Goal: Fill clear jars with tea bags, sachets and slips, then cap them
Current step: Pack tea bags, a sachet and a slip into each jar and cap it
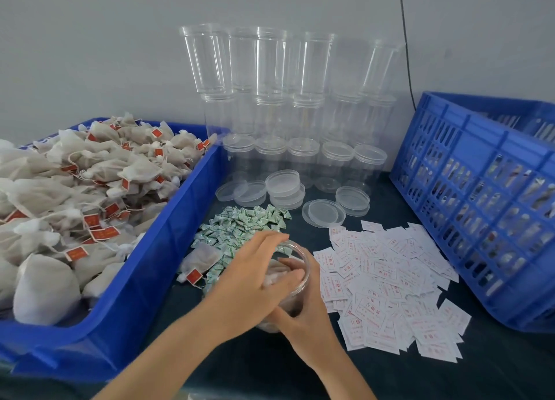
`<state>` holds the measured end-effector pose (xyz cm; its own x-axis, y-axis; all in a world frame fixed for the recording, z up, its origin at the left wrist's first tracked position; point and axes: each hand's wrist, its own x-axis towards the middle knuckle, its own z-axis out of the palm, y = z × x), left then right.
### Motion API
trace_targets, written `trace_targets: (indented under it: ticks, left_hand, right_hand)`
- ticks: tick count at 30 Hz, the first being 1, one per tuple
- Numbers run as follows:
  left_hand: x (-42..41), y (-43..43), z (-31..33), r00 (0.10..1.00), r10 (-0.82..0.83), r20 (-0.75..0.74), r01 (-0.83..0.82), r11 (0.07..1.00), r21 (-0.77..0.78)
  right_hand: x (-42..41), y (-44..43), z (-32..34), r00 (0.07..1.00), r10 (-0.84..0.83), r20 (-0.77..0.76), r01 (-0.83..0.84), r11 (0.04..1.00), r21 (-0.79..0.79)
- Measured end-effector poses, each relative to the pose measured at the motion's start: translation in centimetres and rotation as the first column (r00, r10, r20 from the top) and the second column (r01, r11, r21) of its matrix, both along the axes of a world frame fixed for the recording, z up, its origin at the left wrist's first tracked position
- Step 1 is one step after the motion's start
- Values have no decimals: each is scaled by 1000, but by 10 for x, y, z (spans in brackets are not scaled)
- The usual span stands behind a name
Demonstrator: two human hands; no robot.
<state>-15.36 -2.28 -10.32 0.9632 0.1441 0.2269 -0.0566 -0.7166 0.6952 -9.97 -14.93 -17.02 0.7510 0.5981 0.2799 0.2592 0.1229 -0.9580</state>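
Right hand (303, 308) is curling its grip round the tilted jar (301, 267) at the table's (495, 369) front, left hand (255, 275) is pressing tea bags (277, 278) in open-fingered, sachets (240, 230) lying just beyond, nearer the left.

Left hand (255, 276) flat, perhaps pressing; right hand (300, 318) curled, gripping.

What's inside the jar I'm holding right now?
Pale tea bags show through the jar mouth and wall. The left hand presses over the opening and the right hand wraps its side, so what lies beneath cannot be seen.
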Motion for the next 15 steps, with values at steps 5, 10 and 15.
trace_targets:
  ticks: [5,10,15]
  left_hand:
    - [-2,1,-2,999,7,45,-12,993,119]
    - [-4,-5,-5,991,41,131,-59,989,137]
    - [-4,-7,-2,985,75,152,-91,990,104]
  right_hand:
    - [23,-33,21,953,303,-26,-294,894,-338]
    - [70,-34,50,988,133,-73,-152,901,-405]
    - [100,21,38,971,-121,206,216,815,-538]
